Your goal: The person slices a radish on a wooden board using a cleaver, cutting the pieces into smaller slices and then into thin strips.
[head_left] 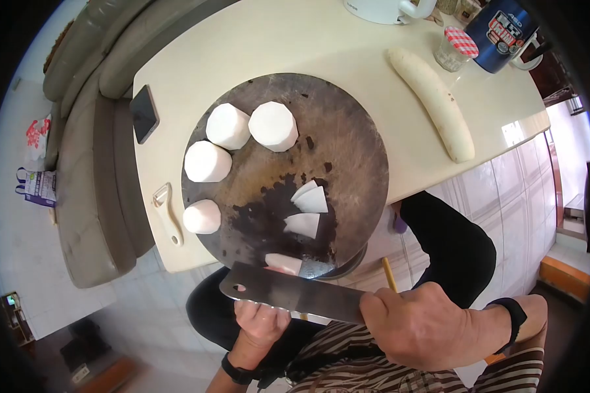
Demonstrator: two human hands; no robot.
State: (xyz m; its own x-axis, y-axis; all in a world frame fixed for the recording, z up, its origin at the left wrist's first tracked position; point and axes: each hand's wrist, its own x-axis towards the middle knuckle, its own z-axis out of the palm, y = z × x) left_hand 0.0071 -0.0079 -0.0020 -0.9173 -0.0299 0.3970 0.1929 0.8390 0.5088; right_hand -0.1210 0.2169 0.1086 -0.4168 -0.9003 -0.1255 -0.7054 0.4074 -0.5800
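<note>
The right hand [416, 324] is at the lower right, wrist bent, its fingers clenched around the handle of one knife [295, 293]. The left hand [262, 322] points upward below the blade; what its fingers grasp, I cannot tell. The knife is at the round board's [351, 131] near edge, long axis almost crosswise, blade pointing left. Four thick radish pieces [273, 126] are on the board.
</note>
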